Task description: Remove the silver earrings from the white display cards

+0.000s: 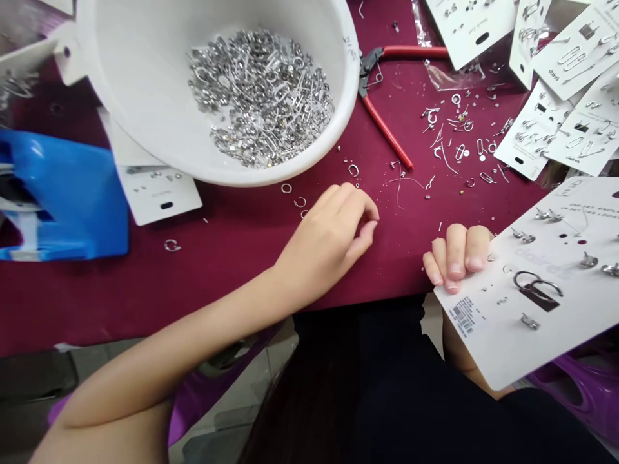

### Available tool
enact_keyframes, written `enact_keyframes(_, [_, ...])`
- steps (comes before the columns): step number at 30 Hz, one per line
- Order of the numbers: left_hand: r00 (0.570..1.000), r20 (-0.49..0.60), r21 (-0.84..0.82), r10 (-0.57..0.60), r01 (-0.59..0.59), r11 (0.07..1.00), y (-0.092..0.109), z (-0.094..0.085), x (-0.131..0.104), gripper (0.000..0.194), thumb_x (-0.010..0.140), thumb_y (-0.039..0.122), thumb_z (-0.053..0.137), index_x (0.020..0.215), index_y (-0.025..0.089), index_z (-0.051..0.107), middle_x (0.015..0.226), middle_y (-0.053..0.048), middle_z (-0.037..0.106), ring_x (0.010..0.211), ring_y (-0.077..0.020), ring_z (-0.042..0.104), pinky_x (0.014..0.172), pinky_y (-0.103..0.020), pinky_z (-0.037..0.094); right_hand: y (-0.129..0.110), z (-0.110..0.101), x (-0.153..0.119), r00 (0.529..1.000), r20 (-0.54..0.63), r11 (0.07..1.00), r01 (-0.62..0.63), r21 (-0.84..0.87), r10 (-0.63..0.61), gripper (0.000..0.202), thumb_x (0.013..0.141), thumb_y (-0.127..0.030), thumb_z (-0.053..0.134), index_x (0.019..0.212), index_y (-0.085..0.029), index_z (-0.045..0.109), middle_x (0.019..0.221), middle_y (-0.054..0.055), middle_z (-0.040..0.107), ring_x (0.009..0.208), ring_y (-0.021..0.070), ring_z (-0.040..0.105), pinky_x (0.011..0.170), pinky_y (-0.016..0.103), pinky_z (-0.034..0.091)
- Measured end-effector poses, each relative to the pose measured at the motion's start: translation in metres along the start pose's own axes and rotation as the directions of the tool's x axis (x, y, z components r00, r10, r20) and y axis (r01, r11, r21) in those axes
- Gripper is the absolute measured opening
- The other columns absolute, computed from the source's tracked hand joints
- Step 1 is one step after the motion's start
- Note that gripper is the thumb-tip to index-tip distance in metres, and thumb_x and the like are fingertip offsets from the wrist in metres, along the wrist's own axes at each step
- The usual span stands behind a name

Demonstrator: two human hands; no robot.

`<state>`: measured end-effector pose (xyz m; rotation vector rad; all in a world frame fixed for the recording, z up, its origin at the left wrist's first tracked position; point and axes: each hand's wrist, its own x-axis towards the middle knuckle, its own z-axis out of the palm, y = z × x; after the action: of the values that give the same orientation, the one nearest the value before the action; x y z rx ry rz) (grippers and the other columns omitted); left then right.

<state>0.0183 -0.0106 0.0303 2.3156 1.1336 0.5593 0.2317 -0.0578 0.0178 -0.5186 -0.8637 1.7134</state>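
Observation:
My right hand point(459, 254) grips the corner of a white earring card point(512, 335), its fingers folded over the edge. The card is tilted at the table's front edge. Pairs of small metal earrings and two dark hoops sit on it, with a barcode label near my fingers. My left hand point(331, 235) rests low over the maroon tabletop, fingers curled and thumb close to the index finger. Whatever it may hold is hidden. Just beyond it lie a few loose metal rings point(286, 188) and the rim of a white basin point(271, 175).
The basin holds a heap of small metal jewellery point(271, 96). Red-handled pliers point(387, 129) lie open beside it. Loose earring pieces point(459, 151) scatter toward more earring cards point(529, 129) at the right. A blue tape dispenser point(72, 193) stands at the left, near another card point(162, 200).

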Motion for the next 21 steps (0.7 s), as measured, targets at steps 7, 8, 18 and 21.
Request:
enact_keyframes(7, [0.996,0.082,-0.376,-0.018,0.048,0.925,0.013,-0.019,0.003,0.011,0.086,0.006,0.052,0.083,0.017,0.054,0.078,0.002,0.056,0.068,-0.0087,0.052,0.068,-0.021,0.048,0.011,0.009,0.007,0.992,0.083,0.996,0.089,0.021,-0.09,0.024,0.097,-0.033,0.053,0.093,-0.019,0.072,0.071,0.001,0.057,0.054,0.0106,0.059,0.062,0.027,0.062])
enact_keyframes(8, [0.995,0.092,-0.421,-0.035,0.071,0.904,0.013,-0.021,0.004,0.01,0.086,0.007,0.051,0.084,0.017,0.054,0.079,0.002,0.057,0.069,-0.0085,0.053,0.068,-0.021,0.048,0.012,0.011,0.008,0.992,0.097,0.996,0.079,0.034,-0.082,0.024,0.098,-0.033,0.052,0.095,-0.018,0.072,0.073,0.001,0.058,0.057,0.0109,0.061,0.065,0.028,0.063])
enact_keyframes(18, [0.986,0.118,-0.809,-0.122,0.166,0.564,0.008,-0.018,-0.006,0.008,0.086,0.009,0.055,0.084,0.017,0.055,0.082,0.0,0.063,0.071,-0.0083,0.063,0.064,-0.02,0.056,0.038,0.018,0.017,0.983,0.164,0.983,0.049,0.176,-0.079,0.022,0.097,-0.029,0.056,0.1,-0.015,0.072,0.081,0.002,0.065,0.077,0.0124,0.073,0.078,0.026,0.065])
enact_keyframes(21, [0.987,0.12,-0.861,-0.103,0.155,0.484,0.006,-0.018,-0.01,0.007,0.088,0.014,0.06,0.086,0.018,0.055,0.084,-0.001,0.066,0.071,-0.0093,0.065,0.063,-0.022,0.058,0.039,0.03,0.013,0.999,0.018,0.985,0.041,0.166,-0.044,0.017,0.096,-0.026,0.059,0.098,-0.016,0.073,0.085,0.001,0.069,0.08,0.0114,0.075,0.078,0.024,0.064])
